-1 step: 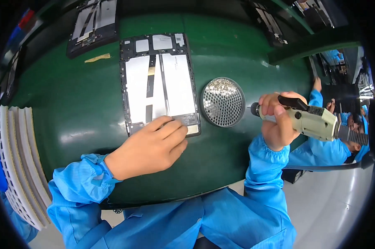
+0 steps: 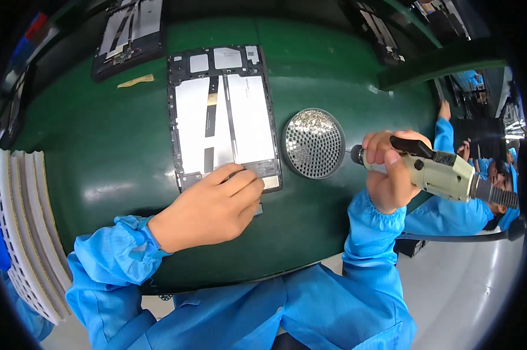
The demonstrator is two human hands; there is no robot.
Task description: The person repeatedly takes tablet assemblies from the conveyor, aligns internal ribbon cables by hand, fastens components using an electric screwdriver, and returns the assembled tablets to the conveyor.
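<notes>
An opened tablet [image 2: 249, 119], its inner side up, lies on the green mat with pale metal sheets, black ribbon strips and a dark frame. My left hand [image 2: 208, 210] rests over its near edge, fingers curled down and pressed together; what they hold, if anything, is hidden. A small greyish edge [image 2: 258, 209] peeks out beside the palm. Held level in my closed right hand [image 2: 394, 169] is a pale green electric screwdriver [image 2: 444, 175] with a black lever. Its tip points left at a round dish [image 2: 313, 143] with a perforated plate and many tiny shiny screws.
Another opened tablet [image 2: 129, 35] lies at the far left, near a yellowish strip [image 2: 136, 81]. A third device [image 2: 380, 32] sits at the far right. White slotted trays [image 2: 27, 233] stand on the left. A co-worker's blue sleeve [image 2: 450, 213] shows at right.
A small greyish edge now shows beside my left palm. The screwdriver has shifted very slightly; otherwise both hands keep their places.
</notes>
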